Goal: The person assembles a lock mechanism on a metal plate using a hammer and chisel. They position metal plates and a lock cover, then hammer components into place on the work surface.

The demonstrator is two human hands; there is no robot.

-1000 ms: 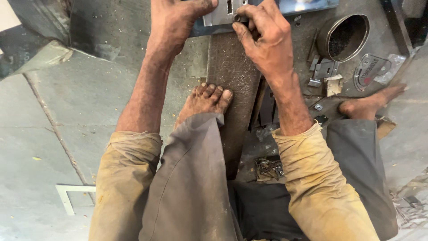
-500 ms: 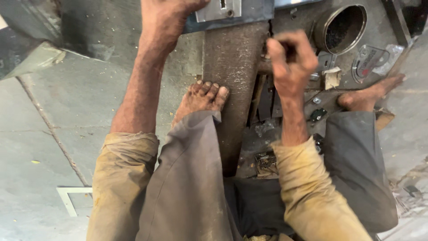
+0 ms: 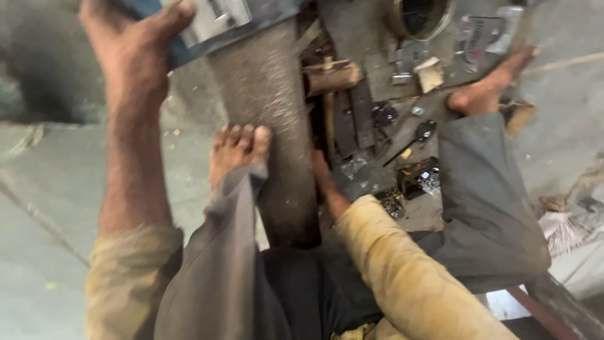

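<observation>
While the left hand point(image 3: 135, 53) reaches far forward at the top of the head view, its thumb and fingers wrap around the edge of a blue-grey metal piece point(image 3: 217, 25) that carries a pale, shiny fitting on its face. That piece lies across the far end of a long, rough, speckled slab point(image 3: 270, 126), which runs back toward the person between the legs. The bare left foot point(image 3: 236, 151) rests just beside the slab on its left, toes pointing forward, with grey trouser cloth bunched over the ankle.

The right hand point(image 3: 321, 170) drops down against the right edge of the slab, and only a strip of its back and wrist shows; whether it is open, closed or holding anything cannot be told. Its yellowish sleeve point(image 3: 402, 271) slants up from the lower right.

Just beyond that hand, a short wooden block point(image 3: 330, 75) sits by the slab's right side, with dark flat metal bars point(image 3: 352, 119) beside it. Farther right, small dark bits of hardware point(image 3: 418, 176) lie scattered on the grimy floor point(image 3: 50, 208). A round metal ring point(image 3: 418, 16) stands at the top, and the bare right foot point(image 3: 484, 91) stretches out near it.
</observation>
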